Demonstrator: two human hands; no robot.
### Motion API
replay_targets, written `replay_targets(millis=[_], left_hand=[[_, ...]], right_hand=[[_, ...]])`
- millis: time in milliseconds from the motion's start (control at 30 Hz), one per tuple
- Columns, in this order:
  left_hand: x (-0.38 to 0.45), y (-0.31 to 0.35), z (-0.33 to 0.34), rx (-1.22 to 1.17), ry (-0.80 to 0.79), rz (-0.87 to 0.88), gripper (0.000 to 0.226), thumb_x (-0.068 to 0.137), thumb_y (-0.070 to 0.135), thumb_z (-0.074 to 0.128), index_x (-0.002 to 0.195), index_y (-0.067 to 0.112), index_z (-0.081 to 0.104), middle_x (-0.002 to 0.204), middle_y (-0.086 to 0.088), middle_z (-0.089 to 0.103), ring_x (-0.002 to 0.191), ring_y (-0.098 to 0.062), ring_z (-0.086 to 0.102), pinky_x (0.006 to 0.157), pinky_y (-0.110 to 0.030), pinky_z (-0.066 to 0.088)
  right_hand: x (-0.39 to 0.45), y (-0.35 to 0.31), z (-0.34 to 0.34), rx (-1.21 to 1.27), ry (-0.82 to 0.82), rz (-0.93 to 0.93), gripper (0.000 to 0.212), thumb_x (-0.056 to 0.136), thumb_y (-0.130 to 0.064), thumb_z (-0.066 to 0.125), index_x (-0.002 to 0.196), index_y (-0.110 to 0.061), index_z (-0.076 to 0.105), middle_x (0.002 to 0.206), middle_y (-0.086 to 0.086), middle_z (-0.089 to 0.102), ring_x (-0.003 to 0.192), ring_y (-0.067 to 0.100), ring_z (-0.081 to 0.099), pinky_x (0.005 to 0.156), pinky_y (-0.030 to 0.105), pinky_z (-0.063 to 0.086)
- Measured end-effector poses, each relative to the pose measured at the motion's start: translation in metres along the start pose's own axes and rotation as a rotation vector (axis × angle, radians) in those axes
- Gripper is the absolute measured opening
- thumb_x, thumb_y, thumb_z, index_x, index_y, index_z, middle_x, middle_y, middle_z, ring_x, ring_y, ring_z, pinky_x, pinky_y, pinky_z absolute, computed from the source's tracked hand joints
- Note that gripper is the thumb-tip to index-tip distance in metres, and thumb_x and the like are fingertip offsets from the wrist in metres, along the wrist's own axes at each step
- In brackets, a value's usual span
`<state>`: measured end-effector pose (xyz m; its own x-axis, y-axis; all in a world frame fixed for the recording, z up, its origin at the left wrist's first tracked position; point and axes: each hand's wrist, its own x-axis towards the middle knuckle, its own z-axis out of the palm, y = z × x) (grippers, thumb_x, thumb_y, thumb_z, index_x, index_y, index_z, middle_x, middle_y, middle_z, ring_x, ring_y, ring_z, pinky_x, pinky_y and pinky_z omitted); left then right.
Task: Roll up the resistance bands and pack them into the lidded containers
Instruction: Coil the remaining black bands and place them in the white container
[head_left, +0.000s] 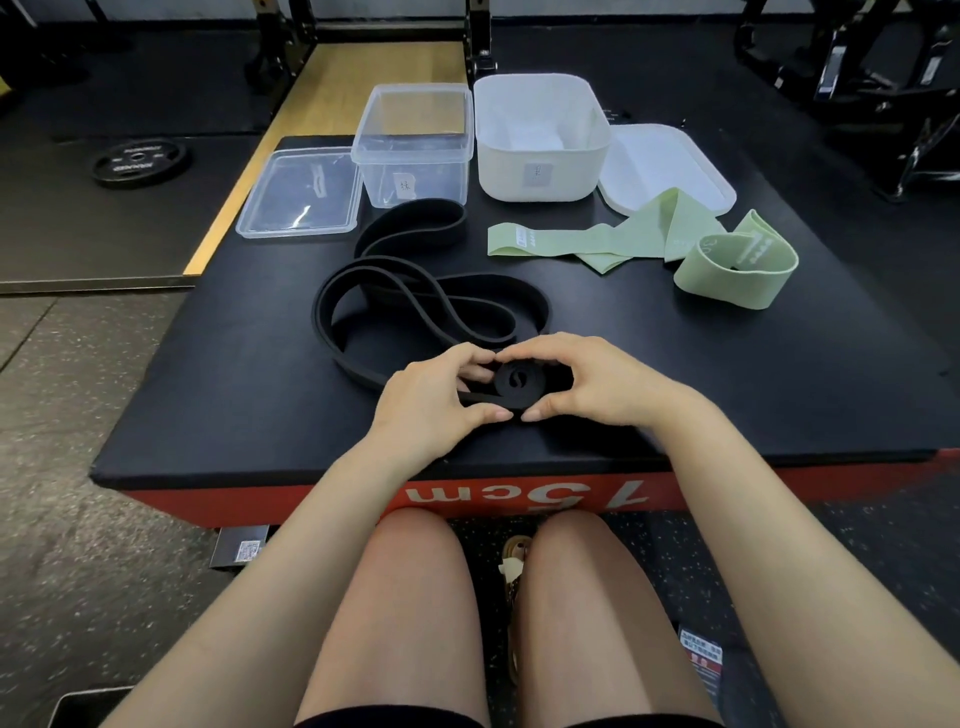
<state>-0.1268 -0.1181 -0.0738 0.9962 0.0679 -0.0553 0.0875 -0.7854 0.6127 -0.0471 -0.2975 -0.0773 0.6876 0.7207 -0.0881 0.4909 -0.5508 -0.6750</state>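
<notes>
At the near edge of the box, both hands work the black band. The left hand and right hand curl their fingers round a small coil started at the band's near end — thumbs meet at the near side, fingertips close over the far side. The unrolled remainder lies in loose loops toward the far left.

Handling, as judged: the band looks like thick, flat rubber — flexible but springy, likely to unwind if released. Hold the coil by its rim with steady pressure and feed the loose length in flat.

Two green bands lie at right, well apart from the hands; they look like soft, light fabric.

At the far side stand a clear tub and a white tub, both open. A clear lid lies left of the clear tub; a white lid lies right of the white tub.

Writing: each tub carries a small label with one handwritten character, too small to read. The box's red front reads "15cm", seen upside down. Print on the green bands is illegible.
</notes>
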Motion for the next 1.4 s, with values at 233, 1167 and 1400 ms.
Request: replay_targets(millis=[233, 1167, 1400], left_hand=[[-0.005, 0.0, 0.01, -0.03, 0.094, -0.019, 0.044, 0.076, 0.037, 0.074, 0.117, 0.035, 0.062, 0.109, 0.017, 0.067, 0.104, 0.0, 0.058, 0.089, -0.016, 0.039], [0.023, -0.008, 0.0, 0.117, -0.054, 0.096, 0.057, 0.076, 0.039, 0.074, 0.128, 0.036, 0.051, 0.118, 0.018, 0.061, 0.09, -0.002, 0.05, 0.083, -0.02, 0.036], [0.019, -0.008, 0.004, 0.143, -0.003, 0.084, 0.048, 0.079, 0.044, 0.068, 0.125, 0.044, 0.052, 0.119, 0.019, 0.061, 0.104, -0.005, 0.054, 0.086, -0.026, 0.041]], right_hand=[[-0.018, -0.008, 0.02, -0.115, 0.257, 0.091, 0.067, 0.069, -0.043, 0.079, 0.125, -0.024, 0.049, 0.116, -0.015, 0.047, 0.107, 0.002, 0.047, 0.102, 0.026, 0.036], [0.002, 0.004, -0.006, 0.005, 0.015, 0.036, 0.063, 0.074, -0.019, 0.079, 0.127, -0.037, 0.049, 0.118, -0.02, 0.048, 0.105, -0.003, 0.043, 0.087, 0.008, 0.033], [-0.01, 0.003, 0.005, -0.057, 0.195, 0.085, 0.059, 0.069, -0.035, 0.081, 0.12, -0.027, 0.053, 0.112, -0.015, 0.049, 0.104, 0.004, 0.05, 0.099, 0.027, 0.041]])
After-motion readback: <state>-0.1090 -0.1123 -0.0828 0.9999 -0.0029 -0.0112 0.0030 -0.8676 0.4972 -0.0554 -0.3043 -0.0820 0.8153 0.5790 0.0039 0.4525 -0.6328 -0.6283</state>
